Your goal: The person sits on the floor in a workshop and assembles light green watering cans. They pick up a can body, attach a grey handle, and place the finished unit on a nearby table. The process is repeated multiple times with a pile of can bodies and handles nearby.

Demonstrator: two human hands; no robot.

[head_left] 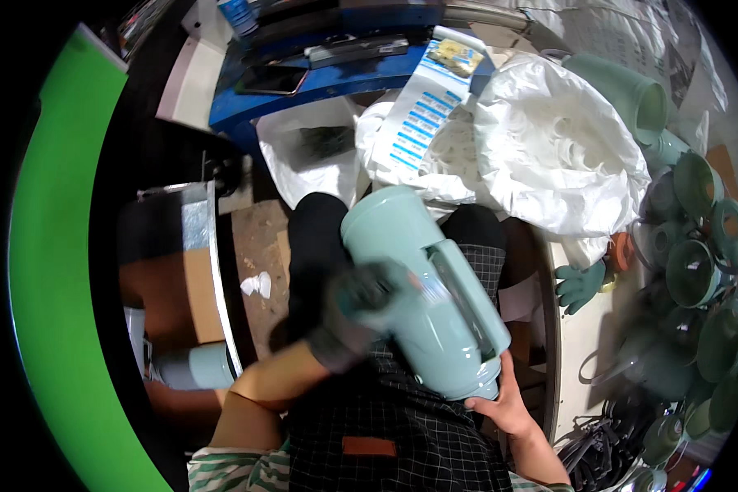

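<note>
A pale blue-green vacuum jug (455, 353) lies tilted across my lap, its wide end toward my knees. Its long side handle faces right. My bare right hand (502, 403) grips the narrower near end, thumb and fingers around the rim. My left hand (354, 316), in a dark grey glove, is over the jug's left side. Motion smears its fingers, so whether it touches the jug or holds anything is unclear. A small pale label (431, 287) shows on the jug beside the glove.
Ahead, white sacks (562, 148) hold pale rings, with a label sheet (422, 123) on them. A blue bench (353, 78) carries a phone (272, 79). At right, many jug bodies (690, 275) crowd a table with a green glove (580, 287). A carton (203, 295) stands left.
</note>
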